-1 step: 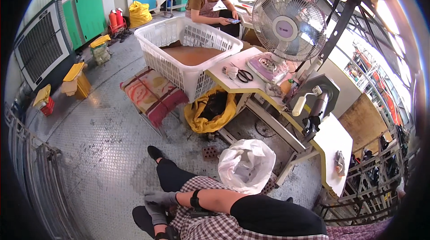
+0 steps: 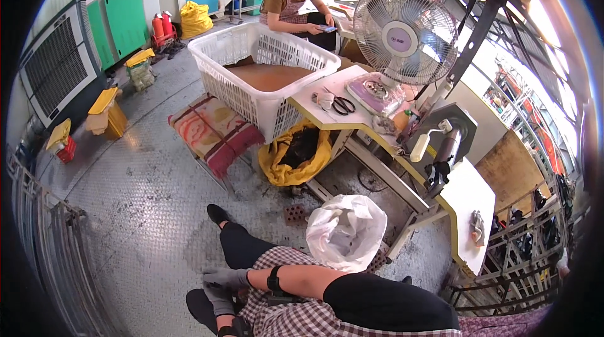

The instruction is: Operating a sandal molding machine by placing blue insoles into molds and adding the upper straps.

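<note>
Both of my hands wear grey gloves and rest together over my lap. My right hand (image 2: 228, 278) reaches in from the right, a black band around its wrist, and lies against my left hand (image 2: 219, 303). My left forearm rises from the lower edge, also with a dark strap. The fingers overlap and are hard to separate, so their closure is unclear. No held object shows. A checked apron (image 2: 302, 319) covers my lap. Closest to the hands on the floor is a bin or bag lined with white plastic (image 2: 318, 236), its top agape.
A white basket (image 2: 270, 99) holds brown sheet material. The angled worktable (image 2: 333, 117) carries scissors (image 2: 343, 105) and a standing fan (image 2: 406, 35); a machine with a handle (image 2: 450, 148) adjoins it. A cushioned stool (image 2: 214, 129) and yellow bag (image 2: 318, 164) stand nearby. A seated co-worker (image 2: 292, 7) holds a phone.
</note>
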A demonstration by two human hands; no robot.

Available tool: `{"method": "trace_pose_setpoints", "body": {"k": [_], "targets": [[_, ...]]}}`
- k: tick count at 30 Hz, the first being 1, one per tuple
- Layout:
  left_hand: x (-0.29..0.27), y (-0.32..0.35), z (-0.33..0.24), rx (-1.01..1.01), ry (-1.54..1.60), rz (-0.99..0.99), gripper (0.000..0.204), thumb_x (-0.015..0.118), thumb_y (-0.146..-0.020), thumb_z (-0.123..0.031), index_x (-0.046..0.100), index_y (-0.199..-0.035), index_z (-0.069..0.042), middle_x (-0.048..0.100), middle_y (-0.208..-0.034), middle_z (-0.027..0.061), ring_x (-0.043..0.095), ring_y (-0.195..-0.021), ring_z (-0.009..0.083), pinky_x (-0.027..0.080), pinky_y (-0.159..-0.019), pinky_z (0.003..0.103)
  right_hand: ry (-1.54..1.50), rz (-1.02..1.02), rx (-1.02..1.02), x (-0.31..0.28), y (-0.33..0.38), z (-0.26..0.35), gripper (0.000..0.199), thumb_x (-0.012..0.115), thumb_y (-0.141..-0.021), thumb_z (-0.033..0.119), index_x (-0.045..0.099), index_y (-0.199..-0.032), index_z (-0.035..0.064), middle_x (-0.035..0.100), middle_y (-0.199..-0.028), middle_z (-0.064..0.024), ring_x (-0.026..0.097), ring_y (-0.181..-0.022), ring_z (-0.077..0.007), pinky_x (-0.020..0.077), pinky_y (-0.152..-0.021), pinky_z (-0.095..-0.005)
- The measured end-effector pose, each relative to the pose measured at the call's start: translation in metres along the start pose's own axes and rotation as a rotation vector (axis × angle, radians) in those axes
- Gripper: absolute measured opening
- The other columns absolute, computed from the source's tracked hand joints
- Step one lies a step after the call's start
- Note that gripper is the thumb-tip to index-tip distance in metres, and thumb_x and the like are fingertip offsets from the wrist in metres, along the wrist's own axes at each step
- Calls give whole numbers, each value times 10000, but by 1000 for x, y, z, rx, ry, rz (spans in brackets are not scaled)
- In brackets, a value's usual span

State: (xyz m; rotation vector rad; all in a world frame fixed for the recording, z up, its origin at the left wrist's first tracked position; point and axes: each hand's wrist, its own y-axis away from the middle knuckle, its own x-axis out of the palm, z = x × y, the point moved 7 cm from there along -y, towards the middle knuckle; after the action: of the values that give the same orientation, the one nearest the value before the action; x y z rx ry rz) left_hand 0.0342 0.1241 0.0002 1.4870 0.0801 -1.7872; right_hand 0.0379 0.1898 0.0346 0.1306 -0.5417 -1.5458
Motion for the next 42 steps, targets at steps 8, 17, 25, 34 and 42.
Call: {"method": "trace_pose_setpoints", "body": {"k": [8, 17, 25, 34, 42], "targets": [[58, -12, 18, -130, 242, -168, 422, 426, -1008, -461, 565, -1293, -183, 590, -1293, 42, 536, -1196, 228, 402, -1030, 401, 15, -30, 13, 10, 19, 31, 307, 525, -950, 318, 628, -1077, 59, 643, -966, -58, 588, -875, -198, 470, -786, -363], [6, 7, 5, -242, 3027, 2, 445, 454, -976, -456, 591, -1257, -139, 603, -1210, 95, 579, -1127, 282, 493, -949, 457, -144, -15, 179, 9, 19, 6, 467, 511, -1001, 408, 620, -1226, 14, 653, -1158, -185, 637, -1014, -301, 513, -848, -442], [-13, 28, 14, -496, 2862, -37, 454, 474, -992, -435, 560, -1320, -133, 605, -1211, 101, 591, -1110, 281, 505, -933, 443, -200, 47, 319, 13, 35, 22, 344, 501, -1001, 346, 612, -1054, 24, 624, -965, -73, 576, -801, -211, 470, -714, -381], [-4, 3, 9, 71, 3045, 9, 456, 477, -999, -433, 573, -1301, -104, 638, -1174, 112, 608, -1092, 286, 481, -990, 424, -519, -23, 259, 16, 15, 7, 313, 495, -1006, 306, 623, -1098, 36, 649, -963, -83, 602, -854, -228, 477, -779, -379], [-17, 19, 25, 141, 3174, -150, 512, 487, -993, -501, 565, -1327, -121, 615, -1274, 131, 592, -1170, 282, 489, -1011, 425, -610, 344, 86, 33, 36, 52, 282, 527, -993, 412, 548, -879, 156, 528, -775, 0, 475, -693, -159, 433, -684, -331]]}}
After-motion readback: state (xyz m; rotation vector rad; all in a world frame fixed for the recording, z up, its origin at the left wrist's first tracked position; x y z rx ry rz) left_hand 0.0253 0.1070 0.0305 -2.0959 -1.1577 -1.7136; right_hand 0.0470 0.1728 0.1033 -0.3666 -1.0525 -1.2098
